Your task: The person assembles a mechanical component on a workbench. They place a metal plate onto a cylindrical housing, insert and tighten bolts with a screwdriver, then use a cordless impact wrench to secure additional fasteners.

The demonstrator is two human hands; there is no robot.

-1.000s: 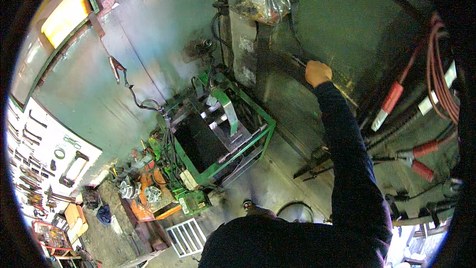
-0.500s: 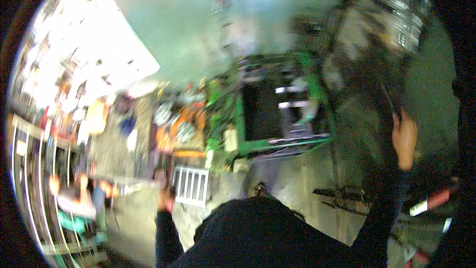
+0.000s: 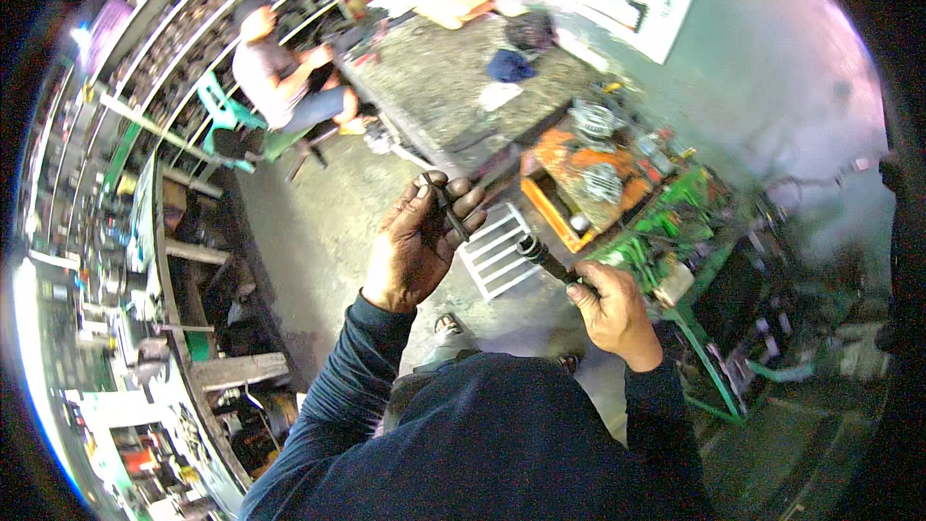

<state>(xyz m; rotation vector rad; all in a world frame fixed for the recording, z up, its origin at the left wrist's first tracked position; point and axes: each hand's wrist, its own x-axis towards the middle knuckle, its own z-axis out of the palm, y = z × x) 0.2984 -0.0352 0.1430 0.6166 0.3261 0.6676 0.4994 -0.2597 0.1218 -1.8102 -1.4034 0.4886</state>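
My left hand [image 3: 410,246] is raised, palm up, ahead of my body, with its fingers curled. A thin dark rod [image 3: 448,208] lies across them, pinched by the thumb; I cannot make out its exact kind. To the right, my right hand [image 3: 617,316] grips a dark tool with a round metal head [image 3: 545,258], which points up and left toward my left hand. The tool's rear end is hidden in the fingers. The rod and the tool are apart.
A white slatted rack [image 3: 499,253] is on the floor beyond my hands. An orange bench with metal parts [image 3: 569,174] and a green machine frame [image 3: 709,352] stand right. Far left, a person [image 3: 285,72] sits by a large worktable [image 3: 444,68]. Shelves [image 3: 207,14] line the left.
My view has swung left. My hands, wide apart before, are now close together in front of me. The seated person and worktable now appear farther up and right in view.
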